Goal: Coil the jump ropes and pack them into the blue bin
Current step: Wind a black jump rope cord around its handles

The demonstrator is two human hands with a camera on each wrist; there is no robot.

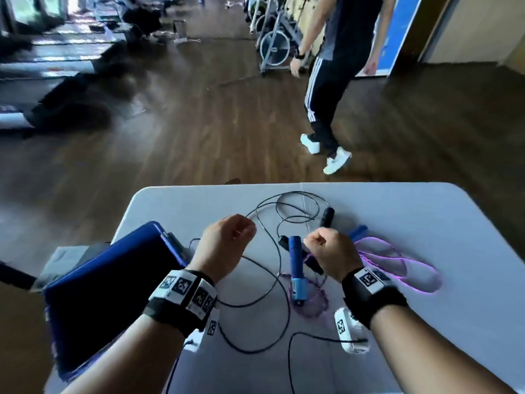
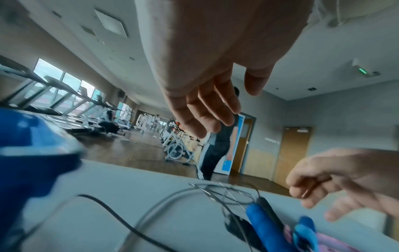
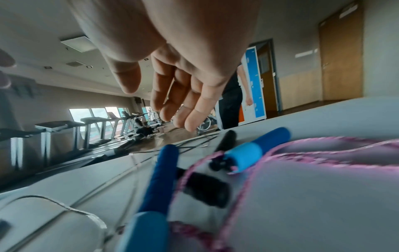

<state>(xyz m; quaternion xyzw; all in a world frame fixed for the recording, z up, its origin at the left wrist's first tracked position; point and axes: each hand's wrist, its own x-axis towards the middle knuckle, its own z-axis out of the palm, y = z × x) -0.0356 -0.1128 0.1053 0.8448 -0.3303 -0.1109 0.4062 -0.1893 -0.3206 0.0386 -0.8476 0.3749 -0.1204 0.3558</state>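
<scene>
Both hands hang over the counter (image 1: pixel 426 223) with fingers loose and holding nothing: left hand (image 1: pixel 224 243) fingers (image 2: pixel 207 110) relaxed and nearly straight, right hand (image 1: pixel 332 251) fingers (image 3: pixel 172 95) drooping just above the blue handles. Landmark is the upright blue handle (image 1: pixel 295 268): a second blue handle (image 1: pixel 358 231) sits right of it, purple rope (image 1: pixel 397 265) looping beyond that. Two black handles (image 1: pixel 327 216) and the black rope (image 1: pixel 272 251) sprawl left and behind. The blue bin (image 1: pixel 108 282) is far left; can't tell what's inside.
</scene>
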